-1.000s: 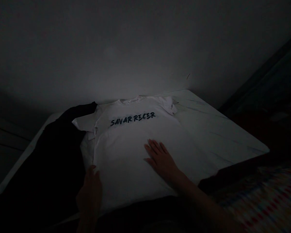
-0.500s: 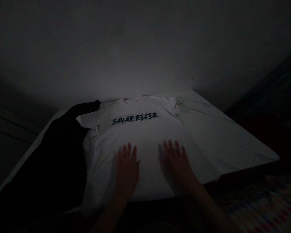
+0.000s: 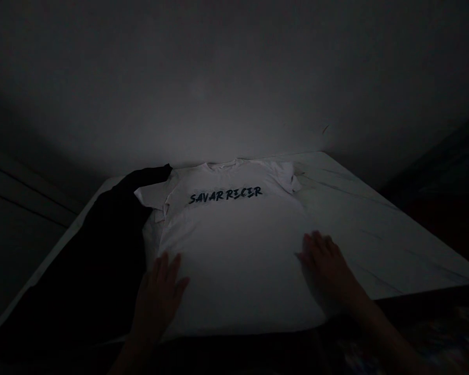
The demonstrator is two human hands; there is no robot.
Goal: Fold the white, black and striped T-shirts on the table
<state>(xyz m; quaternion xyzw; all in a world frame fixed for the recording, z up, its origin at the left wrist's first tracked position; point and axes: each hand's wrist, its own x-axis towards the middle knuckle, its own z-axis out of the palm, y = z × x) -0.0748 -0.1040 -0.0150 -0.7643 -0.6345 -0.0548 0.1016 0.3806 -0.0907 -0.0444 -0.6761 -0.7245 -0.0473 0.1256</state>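
Note:
A white T-shirt (image 3: 234,245) with dark lettering across the chest lies spread face up, its collar toward the wall. My left hand (image 3: 160,291) is at the shirt's left side edge, fingers apart and holding nothing. At the right side edge of the shirt, my right hand (image 3: 326,263) rests with its fingers spread a little and nothing in it. Left of the shirt lies a black garment (image 3: 101,260), partly under the white left sleeve. The picture is dim, so fine folds are hard to see.
Both garments lie on a white table with grey veins (image 3: 375,234). Behind it stands a plain wall (image 3: 226,83). A patterned, colourful cloth (image 3: 445,338) shows dimly at the lower right, below the table's front edge.
My hands have moved apart, from the shirt's middle out to its two side edges. The view has shifted slightly, so the shirt appears a little farther right and lower.

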